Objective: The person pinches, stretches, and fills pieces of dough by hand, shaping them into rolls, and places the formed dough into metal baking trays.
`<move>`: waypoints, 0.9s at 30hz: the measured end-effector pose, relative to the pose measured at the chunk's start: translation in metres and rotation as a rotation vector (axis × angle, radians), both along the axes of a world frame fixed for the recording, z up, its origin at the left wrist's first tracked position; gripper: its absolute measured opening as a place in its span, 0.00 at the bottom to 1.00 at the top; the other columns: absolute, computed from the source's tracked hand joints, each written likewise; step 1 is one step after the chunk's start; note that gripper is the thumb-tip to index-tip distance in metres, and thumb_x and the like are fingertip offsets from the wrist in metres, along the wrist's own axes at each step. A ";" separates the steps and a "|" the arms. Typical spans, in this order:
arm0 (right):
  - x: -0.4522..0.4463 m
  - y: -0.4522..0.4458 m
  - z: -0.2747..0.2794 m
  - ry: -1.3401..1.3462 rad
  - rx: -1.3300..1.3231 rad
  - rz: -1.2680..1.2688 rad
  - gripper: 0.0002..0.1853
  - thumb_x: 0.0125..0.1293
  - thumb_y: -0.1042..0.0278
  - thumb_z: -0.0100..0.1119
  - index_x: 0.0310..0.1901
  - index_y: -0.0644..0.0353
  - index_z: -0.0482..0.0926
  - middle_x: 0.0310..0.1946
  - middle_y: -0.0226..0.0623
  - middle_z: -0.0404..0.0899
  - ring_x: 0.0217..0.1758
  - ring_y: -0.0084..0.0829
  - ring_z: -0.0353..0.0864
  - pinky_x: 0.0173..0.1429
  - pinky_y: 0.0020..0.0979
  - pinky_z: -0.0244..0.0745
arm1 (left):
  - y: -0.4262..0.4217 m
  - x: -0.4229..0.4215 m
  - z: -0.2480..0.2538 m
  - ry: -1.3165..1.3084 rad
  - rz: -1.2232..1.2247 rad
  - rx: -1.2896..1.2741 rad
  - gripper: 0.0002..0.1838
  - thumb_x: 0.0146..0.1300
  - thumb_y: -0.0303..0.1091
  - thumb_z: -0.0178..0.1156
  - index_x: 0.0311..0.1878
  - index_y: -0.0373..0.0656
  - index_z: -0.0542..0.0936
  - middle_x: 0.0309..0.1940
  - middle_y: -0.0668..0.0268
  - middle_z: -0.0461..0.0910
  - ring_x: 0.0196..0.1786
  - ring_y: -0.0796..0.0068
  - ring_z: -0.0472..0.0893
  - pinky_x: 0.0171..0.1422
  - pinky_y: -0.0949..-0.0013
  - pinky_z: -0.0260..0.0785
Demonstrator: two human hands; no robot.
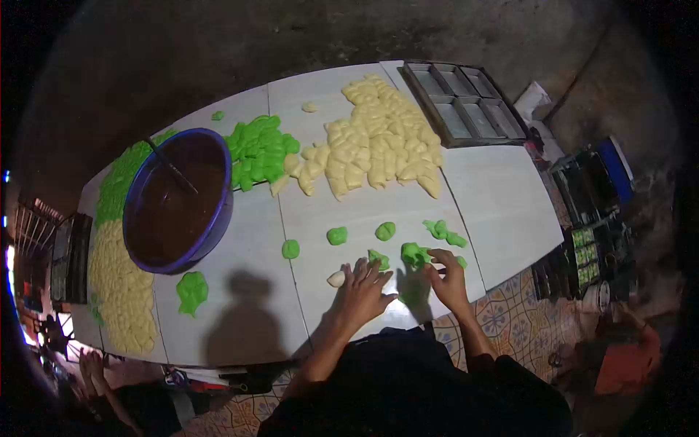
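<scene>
My left hand lies low over the white tabletop with its fingers spread. A small cream dough piece sits by its outer side, and a green dough piece is just past its fingertips. With thumb and fingers curled, my right hand pinches a lump of green dough; a dark shadow falls below it. Another bit of green dough shows beside the right hand. Farther out are separate green dough pieces and a longer green dough strip.
A purple basin of brown liquid with a long handle stands at left. Cream dough pieces and green dough pieces cover the far side. A divided metal tray lies at the far right corner. Other people are at both sides.
</scene>
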State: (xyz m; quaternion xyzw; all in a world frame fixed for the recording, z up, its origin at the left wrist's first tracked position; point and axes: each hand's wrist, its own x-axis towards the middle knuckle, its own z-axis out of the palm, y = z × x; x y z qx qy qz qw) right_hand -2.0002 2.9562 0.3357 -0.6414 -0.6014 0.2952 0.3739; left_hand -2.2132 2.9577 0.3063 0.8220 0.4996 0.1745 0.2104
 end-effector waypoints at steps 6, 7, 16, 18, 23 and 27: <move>-0.071 0.024 -0.022 0.094 -0.107 0.273 0.14 0.63 0.72 0.55 0.49 0.65 0.78 0.40 0.40 0.81 0.41 0.29 0.81 0.41 0.29 0.77 | -0.009 -0.094 0.023 -0.900 0.729 0.202 0.11 0.58 0.22 0.58 0.45 0.37 0.79 0.44 0.57 0.81 0.53 0.65 0.79 0.57 0.65 0.68; -0.095 0.034 -0.028 0.131 -0.145 0.380 0.13 0.64 0.73 0.56 0.50 0.64 0.78 0.40 0.38 0.82 0.40 0.25 0.79 0.41 0.28 0.76 | -0.010 -0.122 0.024 -0.850 0.849 0.324 0.12 0.58 0.20 0.57 0.45 0.36 0.78 0.44 0.57 0.81 0.50 0.64 0.79 0.55 0.64 0.68; -0.403 0.084 -0.039 0.101 -0.214 1.149 0.15 0.62 0.66 0.59 0.47 0.64 0.77 0.39 0.44 0.82 0.40 0.36 0.81 0.47 0.34 0.74 | -0.076 -0.346 -0.062 -0.169 1.393 0.621 0.24 0.53 0.18 0.53 0.57 0.37 0.71 0.55 0.49 0.73 0.59 0.48 0.71 0.64 0.51 0.62; -0.452 0.067 -0.045 -0.101 0.090 1.081 0.20 0.53 0.60 0.66 0.47 0.60 0.79 0.39 0.49 0.80 0.40 0.46 0.79 0.48 0.40 0.75 | -0.090 -0.365 -0.059 -0.124 1.197 0.573 0.28 0.53 0.21 0.53 0.61 0.37 0.68 0.58 0.48 0.70 0.64 0.46 0.66 0.69 0.48 0.56; -0.512 0.021 -0.086 -0.185 0.420 0.816 0.16 0.50 0.56 0.64 0.38 0.56 0.80 0.32 0.44 0.79 0.40 0.46 0.77 0.44 0.44 0.72 | -0.084 -0.374 -0.065 0.145 1.226 0.325 0.26 0.54 0.29 0.59 0.59 0.40 0.69 0.62 0.47 0.64 0.66 0.42 0.61 0.70 0.45 0.53; -0.468 0.021 -0.064 0.249 0.114 0.875 0.09 0.49 0.69 0.64 0.31 0.61 0.76 0.27 0.47 0.76 0.31 0.46 0.76 0.38 0.39 0.71 | -0.078 -0.375 -0.077 0.156 1.241 0.369 0.22 0.52 0.23 0.61 0.53 0.40 0.72 0.59 0.47 0.66 0.65 0.44 0.63 0.68 0.48 0.56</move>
